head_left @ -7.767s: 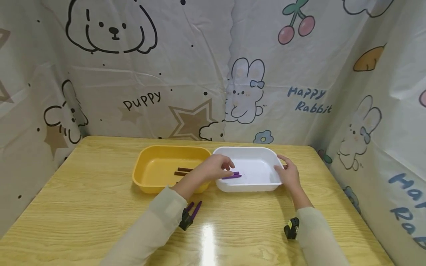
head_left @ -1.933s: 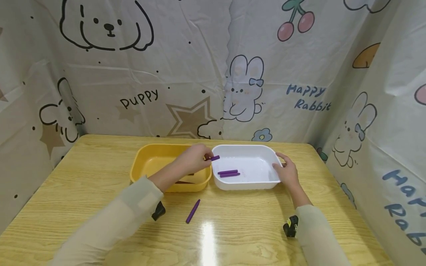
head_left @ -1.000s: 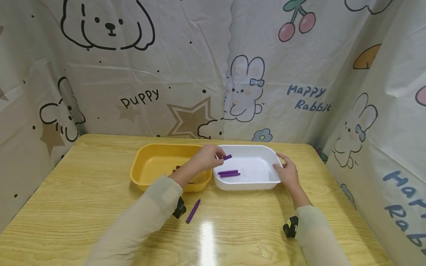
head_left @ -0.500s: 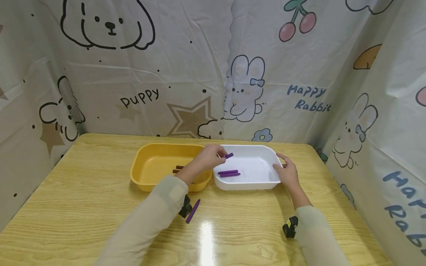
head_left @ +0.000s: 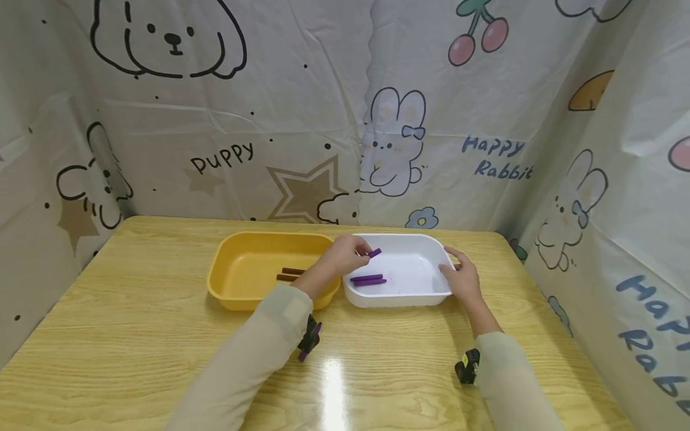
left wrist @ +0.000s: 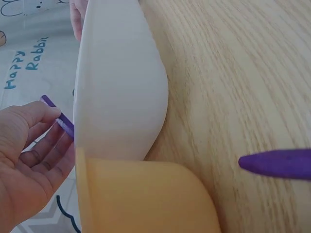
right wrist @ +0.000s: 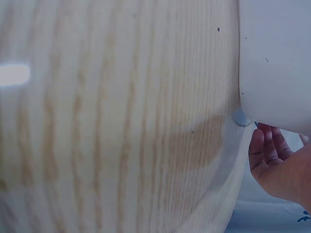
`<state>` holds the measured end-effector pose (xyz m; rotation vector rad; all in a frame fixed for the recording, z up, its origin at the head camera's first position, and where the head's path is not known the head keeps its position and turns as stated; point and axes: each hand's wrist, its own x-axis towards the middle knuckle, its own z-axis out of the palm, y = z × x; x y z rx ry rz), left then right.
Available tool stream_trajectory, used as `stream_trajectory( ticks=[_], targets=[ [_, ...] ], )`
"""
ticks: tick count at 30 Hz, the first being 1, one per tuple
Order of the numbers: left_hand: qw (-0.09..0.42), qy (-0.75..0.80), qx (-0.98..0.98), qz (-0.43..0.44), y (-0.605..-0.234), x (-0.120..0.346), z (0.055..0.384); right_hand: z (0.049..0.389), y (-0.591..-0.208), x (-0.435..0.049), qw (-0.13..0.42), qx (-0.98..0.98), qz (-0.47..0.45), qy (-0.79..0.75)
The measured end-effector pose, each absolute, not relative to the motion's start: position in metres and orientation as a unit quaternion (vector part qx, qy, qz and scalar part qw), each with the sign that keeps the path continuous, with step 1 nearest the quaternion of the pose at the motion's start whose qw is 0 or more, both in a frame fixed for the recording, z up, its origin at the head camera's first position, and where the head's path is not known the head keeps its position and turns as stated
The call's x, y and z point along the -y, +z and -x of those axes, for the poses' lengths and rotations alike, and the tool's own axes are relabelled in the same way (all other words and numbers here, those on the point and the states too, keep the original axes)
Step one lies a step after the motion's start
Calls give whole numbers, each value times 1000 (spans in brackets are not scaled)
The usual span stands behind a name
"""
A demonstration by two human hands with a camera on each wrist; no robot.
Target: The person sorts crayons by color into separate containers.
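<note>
My left hand (head_left: 347,254) pinches a purple crayon (head_left: 374,252) between thumb and fingertips, above the left part of a white plastic tray (head_left: 399,300). In the left wrist view this crayon (left wrist: 50,103) slants down towards the tray's rim. Two more purple crayons (head_left: 369,280) lie side by side on the tray's floor. My right hand (head_left: 465,280) holds the tray's right end, thumb over the rim and fingers along the outside; the fingers (right wrist: 269,145) show beneath its wall in the right wrist view.
A yellow tray (head_left: 229,302) stands against the white one's left side, with brown crayons (head_left: 293,272) in it, partly hidden by my left forearm. Another purple crayon (left wrist: 279,163) lies on the wooden table (head_left: 135,335), partly behind the left wrist camera. Patterned cloth (head_left: 302,120) encloses the back and sides.
One of two purple crayons on the table near my left wrist is gone since the oldest frame. My left hand has carried a purple crayon rightwards from the yellow tray's edge. Right hand stays put.
</note>
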<state>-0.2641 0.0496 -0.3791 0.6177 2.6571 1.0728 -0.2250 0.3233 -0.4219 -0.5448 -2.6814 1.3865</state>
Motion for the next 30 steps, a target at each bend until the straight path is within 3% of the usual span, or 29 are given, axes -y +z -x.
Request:
stream_trajectory(
  ticks=[30],
  targets=[
    [173,228,-919,-272,-399,-88,249,225,-423,-324,35,865,183,465]
  ],
)
